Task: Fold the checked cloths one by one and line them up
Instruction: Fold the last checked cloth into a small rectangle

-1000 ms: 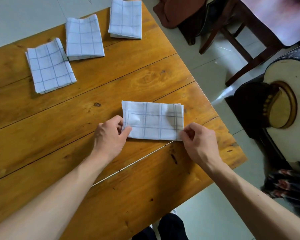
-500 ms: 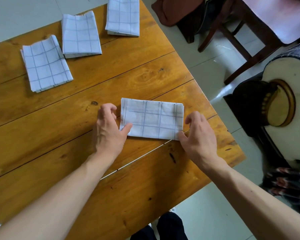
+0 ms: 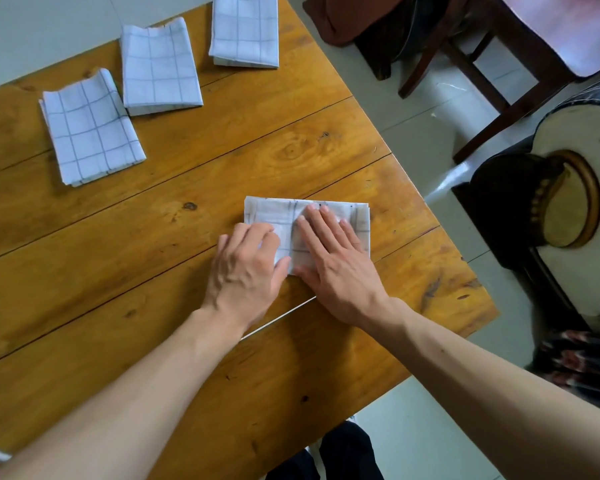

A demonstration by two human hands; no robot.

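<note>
A folded white checked cloth (image 3: 274, 211) lies near the right edge of the wooden table (image 3: 136, 244). My right hand (image 3: 333, 258) presses flat on its middle and right part, fingers straight. My left hand (image 3: 246, 268) covers the cloth's near left corner, with bent fingers and thumb pinching the fabric there. Three more folded checked cloths sit in a slanted row at the far left: one (image 3: 90, 129), a second (image 3: 160, 71) and a third (image 3: 245, 29) at the table's far edge.
The table's right edge runs diagonally just beyond the cloth, with pale floor past it. A dark wooden chair (image 3: 499, 64) and a round wooden piece (image 3: 568, 199) stand on the floor to the right. Bare tabletop stretches to the left of my hands.
Both hands moved from the cloth's ends onto it: the right hand now lies flat across its middle, the left hand covers its left corner. The cloth stays in place.
</note>
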